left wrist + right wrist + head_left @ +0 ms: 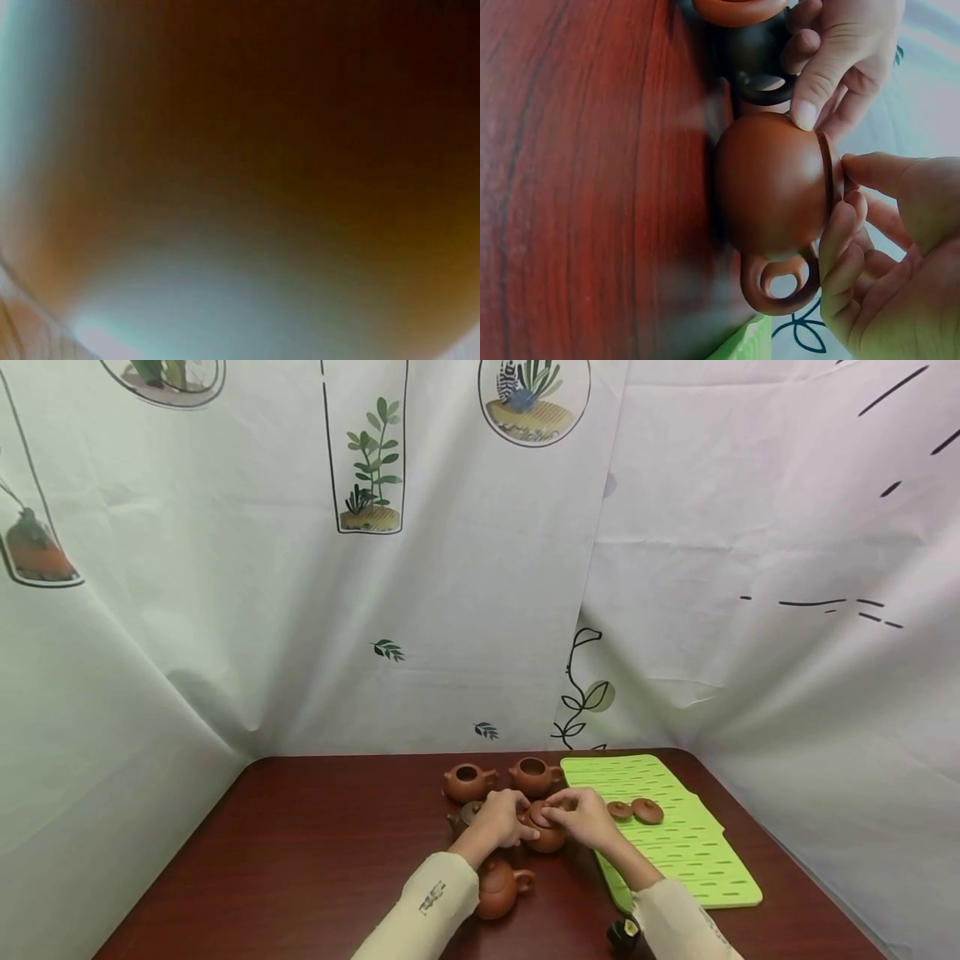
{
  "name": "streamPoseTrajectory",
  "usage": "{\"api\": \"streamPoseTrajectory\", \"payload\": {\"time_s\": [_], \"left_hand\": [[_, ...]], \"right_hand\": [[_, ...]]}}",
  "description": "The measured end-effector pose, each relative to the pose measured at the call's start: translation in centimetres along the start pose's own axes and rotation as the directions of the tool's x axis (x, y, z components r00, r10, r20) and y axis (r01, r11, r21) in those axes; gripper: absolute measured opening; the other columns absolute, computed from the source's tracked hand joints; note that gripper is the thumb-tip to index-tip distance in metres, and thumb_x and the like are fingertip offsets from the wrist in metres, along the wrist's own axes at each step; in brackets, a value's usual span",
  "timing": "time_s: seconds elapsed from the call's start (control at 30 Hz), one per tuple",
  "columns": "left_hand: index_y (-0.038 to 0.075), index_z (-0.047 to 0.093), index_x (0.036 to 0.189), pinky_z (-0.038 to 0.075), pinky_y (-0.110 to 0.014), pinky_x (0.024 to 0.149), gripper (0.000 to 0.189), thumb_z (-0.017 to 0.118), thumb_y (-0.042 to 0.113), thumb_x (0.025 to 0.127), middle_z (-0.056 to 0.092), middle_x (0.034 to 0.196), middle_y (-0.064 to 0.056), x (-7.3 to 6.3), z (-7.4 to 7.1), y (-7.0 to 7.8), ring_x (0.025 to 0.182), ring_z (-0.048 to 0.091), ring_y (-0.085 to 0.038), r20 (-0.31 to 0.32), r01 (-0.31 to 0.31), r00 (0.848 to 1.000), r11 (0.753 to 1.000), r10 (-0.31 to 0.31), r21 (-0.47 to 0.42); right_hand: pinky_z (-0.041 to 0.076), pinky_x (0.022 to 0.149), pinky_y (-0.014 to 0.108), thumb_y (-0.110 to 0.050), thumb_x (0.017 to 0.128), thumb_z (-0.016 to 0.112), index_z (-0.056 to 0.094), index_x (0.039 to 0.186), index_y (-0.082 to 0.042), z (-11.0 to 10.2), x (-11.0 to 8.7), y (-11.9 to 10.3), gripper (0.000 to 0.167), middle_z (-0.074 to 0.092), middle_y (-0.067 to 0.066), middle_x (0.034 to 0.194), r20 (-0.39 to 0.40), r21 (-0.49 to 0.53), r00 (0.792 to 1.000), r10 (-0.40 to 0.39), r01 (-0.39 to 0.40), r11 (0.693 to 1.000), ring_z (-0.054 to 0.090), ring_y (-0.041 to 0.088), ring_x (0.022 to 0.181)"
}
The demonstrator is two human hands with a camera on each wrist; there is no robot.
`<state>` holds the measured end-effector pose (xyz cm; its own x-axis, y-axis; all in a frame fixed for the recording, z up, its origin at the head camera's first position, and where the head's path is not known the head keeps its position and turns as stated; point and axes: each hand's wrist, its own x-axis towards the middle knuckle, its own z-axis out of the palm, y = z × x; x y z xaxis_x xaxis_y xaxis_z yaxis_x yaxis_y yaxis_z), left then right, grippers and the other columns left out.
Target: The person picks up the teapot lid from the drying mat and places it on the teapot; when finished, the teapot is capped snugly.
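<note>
Right wrist: lid needs a level hand

Our left grip (855, 56) holds the teapot (769, 187) on the desk (577, 187); our right grip (892, 255) pinches the lid (538, 813) atop it. We should move it untilted (likely brittle).

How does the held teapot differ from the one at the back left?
The held teapot has a lid at its mouth; the back-left teapot shows an open, dark mouth.
The held teapot sits between the left grip and right grip; the back-left teapot stands farther back, unheld.
Both are brown and round-bodied, with a side handle.
</note>
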<state>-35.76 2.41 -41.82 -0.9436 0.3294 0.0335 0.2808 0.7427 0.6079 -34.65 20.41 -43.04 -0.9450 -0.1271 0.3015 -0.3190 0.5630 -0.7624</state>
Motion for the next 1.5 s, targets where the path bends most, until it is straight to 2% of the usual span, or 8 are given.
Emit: {"api": "streamPoseTrajectory", "payload": {"time_s": [0.27,0.5,0.63,0.77,0.93,1.0,1.23,1.5], "left_hand": [[0.008,0.068,0.116,0.051,-0.03,0.057,0.044,0.086,0.023,0.079,0.066,0.105,-0.009,-0.2,-0.1,0.2,0.056,0.06,-0.011,0.003,0.01,1.0,1.0,-0.01,-0.01],[0.005,0.068,0.116,0.049,-0.029,0.054,0.043,0.085,0.021,0.08,0.066,0.087,-0.005,-0.3,-0.4,0.4,0.054,0.06,-0.011,0.026,-0.022,0.999,1.0,0.021,0.006],[0.003,0.067,0.118,0.049,-0.029,0.054,0.044,0.084,0.022,0.082,0.066,0.08,-0.004,-0.5,-1.1,0.5,0.054,0.061,-0.011,0.055,-0.034,0.998,0.999,0.035,-0.03],[0.002,0.065,0.124,0.053,-0.031,0.061,0.047,0.081,0.022,0.085,0.07,0.102,-0.01,-0.6,-2.6,0.7,0.059,0.064,-0.012,0.06,-0.052,0.997,0.996,0.056,-0.069],[0.005,0.065,0.126,0.053,-0.042,0.086,0.045,0.078,0.024,0.087,0.065,0.124,-0.01,-0.6,-4.7,0.3,0.096,0.067,-0.023,0.012,-0.107,0.994,0.992,0.108,-0.066],[0.008,0.066,0.125,0.047,-0.05,0.096,0.042,0.078,0.026,0.088,0.065,0.124,-0.008,-0.6,-5.5,-0.3,0.111,0.062,-0.027,-0.022,-0.114,0.993,0.991,0.112,-0.068],[0.02,0.066,0.126,0.048,-0.053,0.089,0.039,0.074,0.033,0.09,0.062,0.129,-0.007,-0.3,-7.7,-4.0,0.116,0.059,-0.03,-0.155,-0.036,0.988,0.997,0.024,-0.073],[0.017,0.062,0.133,0.047,-0.055,0.091,0.045,0.075,0.028,0.091,0.058,0.137,-0.009,0.0,-8.6,-9.2,0.123,0.055,-0.036,-0.263,0.016,0.964,0.995,-0.04,-0.095]], "right_hand": [[0.048,0.048,0.027,-0.013,0.088,0.076,0.075,0.094,-0.002,0.1,-0.3,0.0,0.012,0.064,0.003,0.066,0.026,0.036,0.999,0.033,-0.034,0.999,0.056,0.012,0.05],[0.049,0.049,0.029,-0.012,0.089,0.075,0.074,0.096,-0.001,0.1,-0.2,0.2,0.013,0.063,0.003,0.066,0.035,0.035,0.998,0.043,-0.044,0.998,0.057,0.014,0.05],[0.049,0.049,0.028,-0.012,0.09,0.073,0.073,0.1,0.001,-0.2,-0.4,0.1,0.016,0.062,0.004,0.068,0.042,0.065,0.998,0.038,-0.041,0.997,0.055,0.014,0.051],[0.049,0.05,0.028,-0.013,0.092,0.072,0.072,0.102,0.002,-0.5,-0.7,0.3,0.018,0.061,0.005,0.069,0.043,0.115,0.998,0.05,-0.054,0.992,0.054,0.013,0.052],[0.052,0.052,0.031,-0.016,0.092,0.072,0.071,0.108,0.003,-1.5,-1.0,0.6,0.025,0.064,0.009,0.074,0.019,0.101,0.998,0.056,-0.058,0.993,0.059,0.017,0.056],[0.051,0.051,0.031,-0.016,0.092,0.072,0.071,0.11,0.003,-2.1,-1.0,0.8,0.026,0.065,0.013,0.075,0.007,0.084,0.998,0.069,-0.07,0.994,0.059,0.02,0.056],[0.039,0.044,0.027,-0.013,0.092,0.071,0.07,0.113,0.001,-4.5,-1.4,2.1,0.026,0.062,0.018,0.07,-0.055,0.026,0.991,0.123,-0.122,0.992,0.057,0.033,0.052],[0.045,0.046,0.028,-0.015,0.094,0.067,0.068,0.117,0.005,-6.0,-1.9,4.4,0.03,0.067,0.014,0.072,-0.152,-0.054,0.97,0.191,-0.201,0.978,0.057,0.02,0.05]]}}
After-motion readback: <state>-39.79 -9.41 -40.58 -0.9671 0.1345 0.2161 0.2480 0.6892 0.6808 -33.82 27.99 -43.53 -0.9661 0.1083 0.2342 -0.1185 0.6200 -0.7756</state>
